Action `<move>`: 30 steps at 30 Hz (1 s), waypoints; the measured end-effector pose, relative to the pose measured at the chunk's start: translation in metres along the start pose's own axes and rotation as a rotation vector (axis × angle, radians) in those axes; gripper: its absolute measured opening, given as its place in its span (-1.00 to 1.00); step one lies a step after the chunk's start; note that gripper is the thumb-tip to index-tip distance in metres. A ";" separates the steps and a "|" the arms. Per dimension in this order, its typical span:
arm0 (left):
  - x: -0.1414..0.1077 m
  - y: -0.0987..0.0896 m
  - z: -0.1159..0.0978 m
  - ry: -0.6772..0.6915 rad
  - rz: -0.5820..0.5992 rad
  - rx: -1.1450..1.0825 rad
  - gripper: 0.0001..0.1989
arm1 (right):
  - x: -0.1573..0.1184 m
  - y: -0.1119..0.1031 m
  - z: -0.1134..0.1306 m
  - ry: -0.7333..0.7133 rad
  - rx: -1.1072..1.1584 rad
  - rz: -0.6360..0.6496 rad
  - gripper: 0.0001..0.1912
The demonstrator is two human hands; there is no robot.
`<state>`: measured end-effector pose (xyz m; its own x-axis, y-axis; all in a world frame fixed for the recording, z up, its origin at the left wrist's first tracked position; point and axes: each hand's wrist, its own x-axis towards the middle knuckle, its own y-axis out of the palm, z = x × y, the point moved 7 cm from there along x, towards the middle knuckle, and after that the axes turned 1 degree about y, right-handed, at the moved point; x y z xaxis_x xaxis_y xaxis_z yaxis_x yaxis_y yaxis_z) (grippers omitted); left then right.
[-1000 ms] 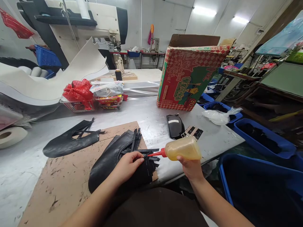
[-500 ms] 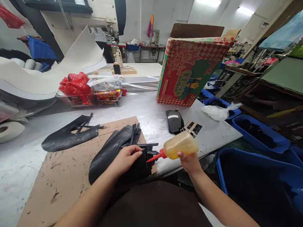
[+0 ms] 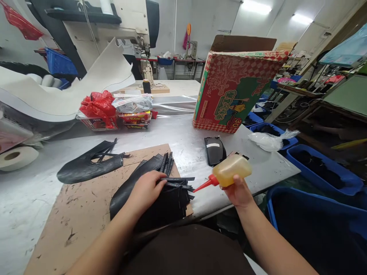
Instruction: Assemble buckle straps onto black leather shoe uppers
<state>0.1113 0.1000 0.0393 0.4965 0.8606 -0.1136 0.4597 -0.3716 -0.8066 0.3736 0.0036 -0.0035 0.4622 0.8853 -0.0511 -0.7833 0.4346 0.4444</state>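
Note:
My right hand (image 3: pixel 238 191) is wrapped round a squeeze bottle (image 3: pixel 233 170) of yellowish liquid, its red nozzle (image 3: pixel 205 184) pointing left and slightly down. The tip hangs just off the strap ends, apart from them as far as I can see. My left hand (image 3: pixel 148 187) is closed, thumb against fingers, at a thin black strap (image 3: pixel 179 178) on a stack of black leather-like pieces (image 3: pixel 126 191). Several more straps stick out of the stack, which lies on a brown board (image 3: pixel 86 206). Another curved black piece (image 3: pixel 86 166) with straps rests farther left.
A black pouch (image 3: pixel 215 151) lies beyond the bottle, and a tall red carton (image 3: pixel 226 91) stands behind it. Packaged boxes with a red bag (image 3: pixel 100 109) sit at the back left. Blue bins (image 3: pixel 272 214) line the right side. A sewing machine (image 3: pixel 114 26) rises behind.
The bottle has lifted away from the stack's edge, up and to the right. My left hand has shifted from the piece's edge to a strap. The whole view has tilted slightly.

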 end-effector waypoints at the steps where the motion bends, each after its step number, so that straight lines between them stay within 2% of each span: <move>1: 0.004 -0.007 0.006 -0.019 -0.052 0.069 -0.70 | 0.008 0.002 0.002 -0.002 0.048 -0.018 -0.42; 3: 0.014 -0.017 0.018 -0.063 -0.130 0.186 -0.68 | 0.022 0.017 0.005 0.019 0.134 -0.001 -0.47; 6: 0.024 -0.019 0.032 -0.106 -0.183 0.288 -0.63 | 0.037 0.064 -0.002 0.149 0.280 0.137 -0.53; 10: 0.024 -0.014 0.040 -0.125 -0.228 0.330 -0.59 | 0.037 0.136 -0.031 0.426 0.429 0.376 -0.54; 13: 0.020 -0.012 0.043 -0.126 -0.252 0.328 -0.61 | 0.035 0.163 -0.060 0.565 0.429 0.457 -0.48; 17: 0.018 -0.012 0.046 -0.140 -0.273 0.304 -0.66 | 0.037 0.165 -0.086 0.650 0.431 0.412 -0.45; 22: 0.017 -0.013 0.046 -0.153 -0.295 0.254 -0.67 | 0.039 0.161 -0.086 0.642 0.379 0.393 -0.43; 27: 0.016 -0.010 0.045 -0.135 -0.302 0.221 -0.56 | 0.078 0.148 -0.055 0.301 0.122 0.359 -0.44; 30: 0.016 -0.009 0.045 -0.121 -0.313 0.190 -0.57 | 0.106 0.141 -0.041 0.181 0.049 0.321 -0.46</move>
<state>0.0814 0.1328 0.0186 0.2580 0.9613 0.0963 0.4252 -0.0235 -0.9048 0.2948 0.1656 0.0172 0.1114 0.9921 -0.0573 -0.8535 0.1250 0.5059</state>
